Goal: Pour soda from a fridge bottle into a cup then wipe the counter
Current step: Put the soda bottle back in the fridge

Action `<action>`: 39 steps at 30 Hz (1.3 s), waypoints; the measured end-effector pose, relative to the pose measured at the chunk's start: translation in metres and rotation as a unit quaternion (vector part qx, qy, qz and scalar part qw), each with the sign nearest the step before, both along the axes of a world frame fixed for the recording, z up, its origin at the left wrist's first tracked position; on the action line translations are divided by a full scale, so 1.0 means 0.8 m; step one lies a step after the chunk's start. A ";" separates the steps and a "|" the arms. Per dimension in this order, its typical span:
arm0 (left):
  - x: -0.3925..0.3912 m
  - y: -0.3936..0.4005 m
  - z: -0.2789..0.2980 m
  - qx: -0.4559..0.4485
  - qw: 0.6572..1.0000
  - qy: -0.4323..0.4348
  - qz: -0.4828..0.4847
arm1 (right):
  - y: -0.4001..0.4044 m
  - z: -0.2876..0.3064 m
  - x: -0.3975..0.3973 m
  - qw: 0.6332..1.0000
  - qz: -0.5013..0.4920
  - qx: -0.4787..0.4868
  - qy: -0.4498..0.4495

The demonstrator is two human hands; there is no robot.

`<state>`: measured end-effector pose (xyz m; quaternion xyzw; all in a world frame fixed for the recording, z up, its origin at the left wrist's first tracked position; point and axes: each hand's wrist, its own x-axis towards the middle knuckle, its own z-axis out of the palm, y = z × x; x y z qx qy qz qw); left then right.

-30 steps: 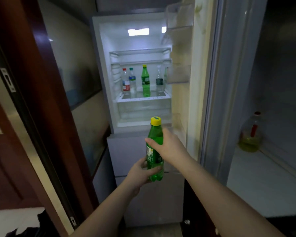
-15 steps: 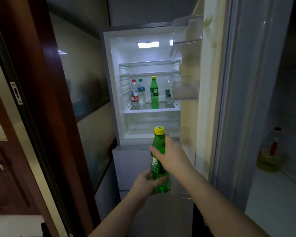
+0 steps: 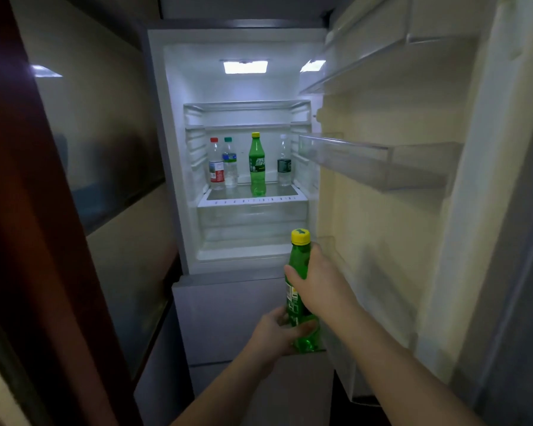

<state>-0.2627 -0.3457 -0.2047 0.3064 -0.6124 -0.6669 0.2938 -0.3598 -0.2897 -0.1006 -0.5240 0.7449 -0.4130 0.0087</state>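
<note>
Holding position nearest the camera: one green soda bottle (image 3: 299,290) with a yellow cap (image 3: 301,237), upright, in front of the fridge's closed lower section. The right hand (image 3: 317,285) is wrapped around its upper body, thumb across the front just below the neck. The left hand (image 3: 279,332) cups the lower part from the left, fingers curled about the base; both hands touch the bottle.

Just right of the hands: the open fridge door (image 3: 382,241), carrying clear door bins (image 3: 376,162) at several heights.

Further back: the fridge (image 3: 179,179) interior, lit by a ceiling lamp (image 3: 245,67). On one glass shelf (image 3: 253,196) stand four upright bottles in a row: a red-capped clear bottle (image 3: 216,164), a teal-capped clear bottle (image 3: 230,164) just beside it, a second green bottle (image 3: 257,164) with a yellow cap, and a dark-labelled clear bottle (image 3: 284,162) at the right.

Far left: a dark wooden door frame (image 3: 28,210).
</note>
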 end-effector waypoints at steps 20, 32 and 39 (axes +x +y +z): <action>-0.012 -0.175 0.028 -0.024 0.998 0.013 -0.053 | -0.136 0.055 -0.010 0.999 0.012 0.015 -0.034; -0.013 -0.314 0.051 -0.037 0.998 -0.001 0.059 | -0.298 0.069 -0.032 0.991 0.105 0.047 -0.062; -0.038 -0.404 0.101 -0.085 0.990 -0.048 0.098 | -0.404 0.100 -0.073 0.982 0.154 0.027 -0.110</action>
